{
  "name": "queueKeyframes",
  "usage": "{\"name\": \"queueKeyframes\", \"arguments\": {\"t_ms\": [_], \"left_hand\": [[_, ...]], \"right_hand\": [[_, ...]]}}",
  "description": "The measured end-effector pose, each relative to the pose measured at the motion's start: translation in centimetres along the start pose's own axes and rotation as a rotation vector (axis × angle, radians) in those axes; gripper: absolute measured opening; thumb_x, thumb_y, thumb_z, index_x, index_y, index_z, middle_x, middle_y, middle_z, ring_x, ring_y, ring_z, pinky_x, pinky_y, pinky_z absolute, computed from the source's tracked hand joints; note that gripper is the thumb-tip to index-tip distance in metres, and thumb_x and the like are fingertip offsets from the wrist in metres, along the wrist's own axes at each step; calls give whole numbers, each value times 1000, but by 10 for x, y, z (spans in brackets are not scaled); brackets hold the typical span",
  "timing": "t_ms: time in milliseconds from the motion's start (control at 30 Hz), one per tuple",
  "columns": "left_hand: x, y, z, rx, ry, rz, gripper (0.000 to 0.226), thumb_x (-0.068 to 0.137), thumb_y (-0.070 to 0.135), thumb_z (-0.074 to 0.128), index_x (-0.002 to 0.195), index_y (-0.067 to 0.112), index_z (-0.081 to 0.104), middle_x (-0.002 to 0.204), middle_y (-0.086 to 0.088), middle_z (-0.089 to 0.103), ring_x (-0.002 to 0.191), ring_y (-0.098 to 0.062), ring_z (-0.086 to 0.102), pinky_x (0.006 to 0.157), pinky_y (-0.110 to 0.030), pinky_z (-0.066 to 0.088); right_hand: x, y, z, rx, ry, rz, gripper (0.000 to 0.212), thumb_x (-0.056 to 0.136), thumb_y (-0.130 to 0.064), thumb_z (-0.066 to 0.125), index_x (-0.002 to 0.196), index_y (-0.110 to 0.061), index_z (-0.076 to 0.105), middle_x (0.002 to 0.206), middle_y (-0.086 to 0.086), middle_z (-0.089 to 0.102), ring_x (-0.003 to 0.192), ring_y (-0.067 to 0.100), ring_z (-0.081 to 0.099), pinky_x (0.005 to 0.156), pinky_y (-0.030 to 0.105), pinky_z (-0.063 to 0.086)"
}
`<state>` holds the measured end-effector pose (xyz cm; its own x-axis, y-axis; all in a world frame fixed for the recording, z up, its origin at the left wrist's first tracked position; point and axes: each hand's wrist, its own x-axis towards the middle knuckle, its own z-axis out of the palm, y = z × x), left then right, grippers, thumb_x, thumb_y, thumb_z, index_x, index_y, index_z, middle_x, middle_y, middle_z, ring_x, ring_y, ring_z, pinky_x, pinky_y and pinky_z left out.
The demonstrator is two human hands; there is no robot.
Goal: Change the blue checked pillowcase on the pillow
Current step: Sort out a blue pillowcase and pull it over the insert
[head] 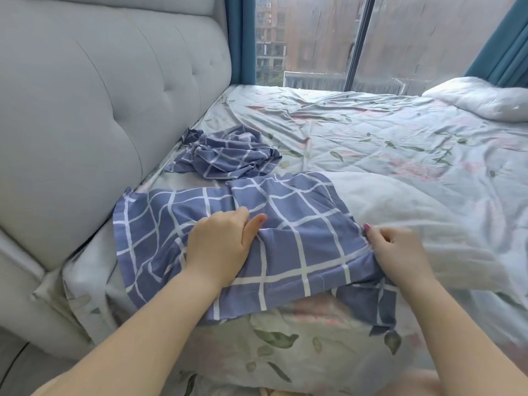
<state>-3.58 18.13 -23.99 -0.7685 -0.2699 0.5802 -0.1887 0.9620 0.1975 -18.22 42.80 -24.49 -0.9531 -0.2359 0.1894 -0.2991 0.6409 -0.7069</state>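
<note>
A blue checked pillowcase (285,224) lies spread on the bed in front of me, pulled over the left end of a bare white pillow (428,224). My left hand (223,241) grips a fold of this pillowcase near its middle. My right hand (397,252) pinches the pillowcase's open edge where it meets the white pillow. A second blue checked pillowcase (228,155) lies crumpled farther back, close to the headboard.
A grey tufted headboard (100,110) runs along the left. The floral sheet (371,138) covers the bed. Another white pillow (480,98) lies at the far right by the window (314,38) and teal curtains (503,47).
</note>
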Motion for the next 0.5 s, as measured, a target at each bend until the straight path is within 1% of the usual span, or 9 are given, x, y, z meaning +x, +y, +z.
{"name": "queueKeyframes", "arguments": {"t_ms": [67, 133, 167, 233, 300, 367, 433, 500], "left_hand": [[-5, 9, -3, -46, 13, 2, 66, 97, 63, -1, 70, 21, 43, 62, 5, 46, 61, -25, 49, 58, -34, 33], [-8, 20, -4, -70, 30, -20, 63, 98, 61, 0, 71, 22, 42, 67, 6, 45, 65, -22, 45, 63, -36, 37], [-9, 24, -3, -71, 31, -42, 62, 98, 60, 1, 71, 21, 41, 67, 5, 45, 65, -21, 43, 64, -36, 38], [-8, 32, 2, -33, 22, -74, 62, 99, 58, 0, 70, 21, 39, 65, 2, 48, 63, -21, 42, 64, -36, 37], [-7, 38, 7, 13, -2, -78, 61, 99, 58, 1, 69, 20, 38, 63, -1, 53, 59, -23, 44, 60, -34, 33], [-3, 46, 9, 16, -75, -98, 59, 97, 59, 4, 70, 19, 39, 65, -4, 58, 58, -25, 43, 59, -32, 29], [4, 53, 12, 29, -189, -158, 56, 96, 58, 8, 75, 19, 42, 75, -6, 62, 65, -29, 50, 60, -32, 29], [12, 59, 12, 50, -221, -174, 50, 101, 55, 16, 78, 20, 43, 81, -8, 65, 77, -34, 60, 62, -32, 30]], "right_hand": [[-5, -3, -3, 12, -18, -16, 52, 98, -23, 55, 51, -7, 39, 50, 5, 34, 54, 21, 34, 55, 36, 25], [-9, -10, -5, 47, 0, -24, 51, 98, -30, 56, 61, 3, 49, 54, 11, 45, 57, 24, 41, 55, 36, 29], [-12, -16, -6, 89, 16, -30, 49, 97, -35, 56, 66, 3, 54, 58, 12, 53, 58, 23, 46, 56, 35, 33], [-17, -30, -5, 183, 26, -45, 44, 95, -44, 56, 74, -6, 59, 66, 6, 61, 62, 18, 52, 58, 33, 37], [-20, -41, -1, 197, -12, -51, 46, 94, -48, 57, 73, -7, 58, 63, 1, 58, 60, 16, 51, 56, 31, 36], [-20, -45, 5, 173, -49, -59, 50, 92, -47, 60, 68, -4, 48, 58, 0, 45, 54, 16, 41, 53, 31, 29], [-18, -44, 10, 126, -67, -86, 50, 93, -40, 62, 68, 0, 43, 58, 4, 39, 55, 17, 37, 53, 33, 26], [-16, -43, 12, 109, -53, -102, 47, 95, -32, 60, 72, 6, 45, 60, 8, 41, 58, 20, 37, 54, 34, 25]]}}
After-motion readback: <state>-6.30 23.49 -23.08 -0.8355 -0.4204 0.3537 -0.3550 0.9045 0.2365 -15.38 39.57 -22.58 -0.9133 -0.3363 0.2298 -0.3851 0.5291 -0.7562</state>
